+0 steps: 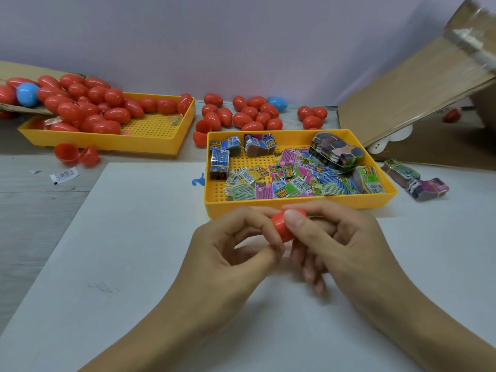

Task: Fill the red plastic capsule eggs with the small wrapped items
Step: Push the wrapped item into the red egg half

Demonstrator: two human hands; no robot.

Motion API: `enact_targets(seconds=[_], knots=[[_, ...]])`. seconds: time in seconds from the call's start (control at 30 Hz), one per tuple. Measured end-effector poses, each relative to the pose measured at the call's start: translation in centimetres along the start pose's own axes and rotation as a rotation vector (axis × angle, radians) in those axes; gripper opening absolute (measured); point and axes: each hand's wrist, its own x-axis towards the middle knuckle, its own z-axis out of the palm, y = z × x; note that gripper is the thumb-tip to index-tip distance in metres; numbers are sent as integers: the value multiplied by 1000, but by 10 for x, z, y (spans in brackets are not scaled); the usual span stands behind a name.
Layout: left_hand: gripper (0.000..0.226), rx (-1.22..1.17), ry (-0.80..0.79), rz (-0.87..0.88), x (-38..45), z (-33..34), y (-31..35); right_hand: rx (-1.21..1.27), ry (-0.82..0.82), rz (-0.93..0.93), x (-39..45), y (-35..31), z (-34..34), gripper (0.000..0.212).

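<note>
Held by both hands — left hand [236, 245] and right hand [346, 242] pinched round one red egg [281, 228] between them, just in front of the yellow tray [295, 206] of wrapped packets [290, 181].

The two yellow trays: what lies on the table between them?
In the head view, open red egg halves lie in the gap between the left tray and the right tray, with closed red eggs just behind.
</note>
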Motion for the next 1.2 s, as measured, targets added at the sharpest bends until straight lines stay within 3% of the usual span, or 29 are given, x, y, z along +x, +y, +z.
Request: enact_targets(seconds=[0.17,0.3,0.5,0.63,0.73,0.83,1.03,1.2], knots=[[14,-238,70,-160,2,-5,0,-29,-6,-97,-5,2,1,26],[38,-167,95,-283,7,-5,4,-147,-54,-205,-8,3,1,30],[19,-213,123,-187,4,-5,3,-341,-47,-364,-4,5,-2,38],[29,-212,185,-120,3,-5,2,-725,127,-567,4,1,-14,40],[27,-187,218,-61,3,-6,1,-914,138,-384,9,0,-12,70],[29,-163,273,-3,3,-6,-1,-1088,36,-255,13,5,-8,79],[31,-146,340,56,3,-3,-1,-1043,99,-300,14,3,-7,53],[30,-119,290,26,3,-4,-1,-753,203,-275,18,8,-13,19]])
